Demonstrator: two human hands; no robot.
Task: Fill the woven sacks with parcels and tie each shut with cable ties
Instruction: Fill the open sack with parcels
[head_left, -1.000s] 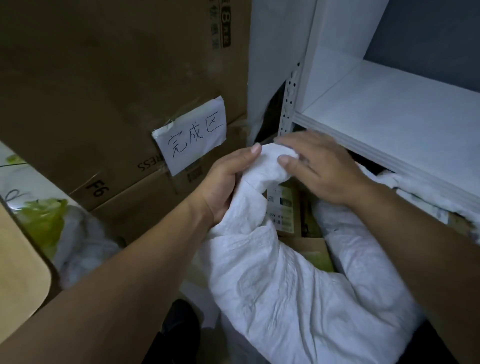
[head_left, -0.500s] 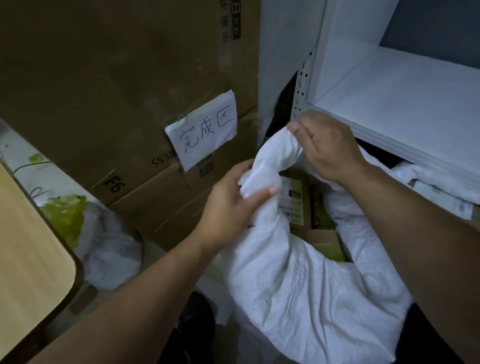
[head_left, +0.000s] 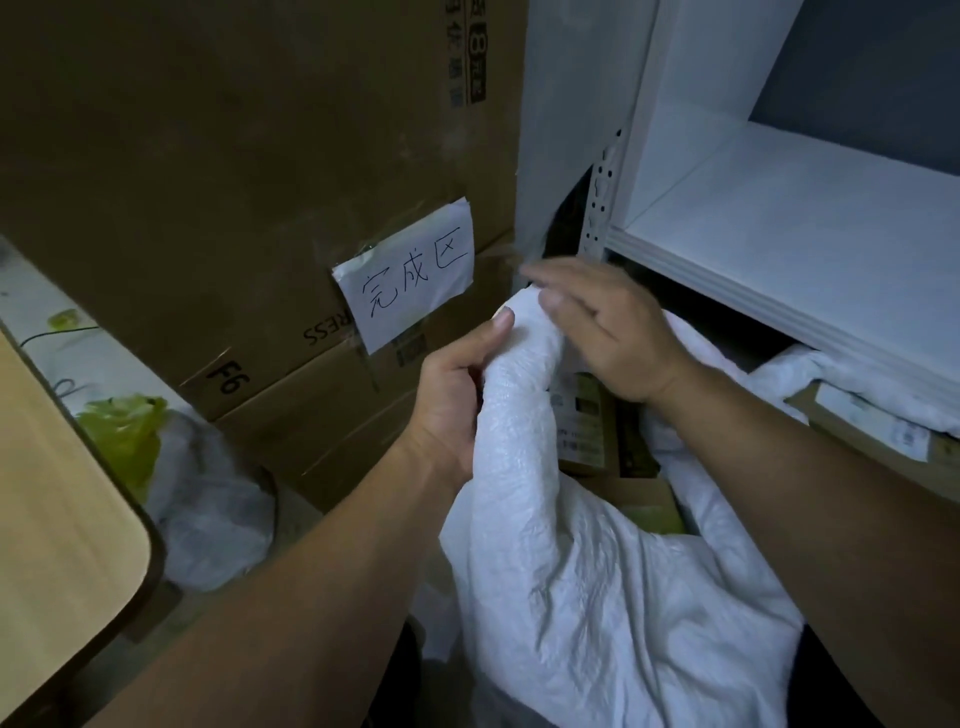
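A white woven sack (head_left: 597, 587) fills the lower middle, its mouth gathered into a twisted neck rising to the centre. My left hand (head_left: 452, 395) grips that neck from the left, thumb up along it. My right hand (head_left: 608, 327) sits at the top of the neck, fingers over the tip; it is blurred by motion, so its grip is unclear. Boxed parcels (head_left: 597, 431) show through the sack's gap behind the neck. No cable tie is visible.
Stacked cardboard boxes (head_left: 234, 182) with a taped paper label (head_left: 410, 275) stand behind. A white metal shelf (head_left: 779, 249) juts out at right, another sack (head_left: 852, 384) under it. A wooden table corner (head_left: 67, 519) and a bag with green plastic (head_left: 124, 431) lie left.
My left hand slid up the gathered neck and closed round it. My right hand shifted over the tip of the neck. The view tilted slightly.
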